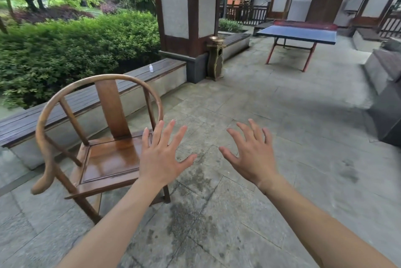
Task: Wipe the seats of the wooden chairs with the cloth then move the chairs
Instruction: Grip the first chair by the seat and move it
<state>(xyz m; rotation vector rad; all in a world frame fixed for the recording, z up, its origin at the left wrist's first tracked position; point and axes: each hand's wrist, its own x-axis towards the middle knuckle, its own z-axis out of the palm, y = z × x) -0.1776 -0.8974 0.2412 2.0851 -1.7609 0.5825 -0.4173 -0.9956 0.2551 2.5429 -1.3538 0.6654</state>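
I think the wooden chair (102, 137) is heavy and stiff, and its shiny seat may be slippery. I would take hold of the round top rail on both sides. It is brown, with a curved back and a flat square seat. It stands just in front of the long bench (91, 96). My left hand (162, 155) and right hand (249, 155) are spread wide, holding nothing. I see no cloth.

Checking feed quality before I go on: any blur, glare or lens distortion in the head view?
Head view: wide-angle bending curves the pillar and frame edges; motion blur smears the right edge and the wooden chair armrest tip; the chair seat shows a glossy sheen; left hand and right hand are sharp; daylight is soft.
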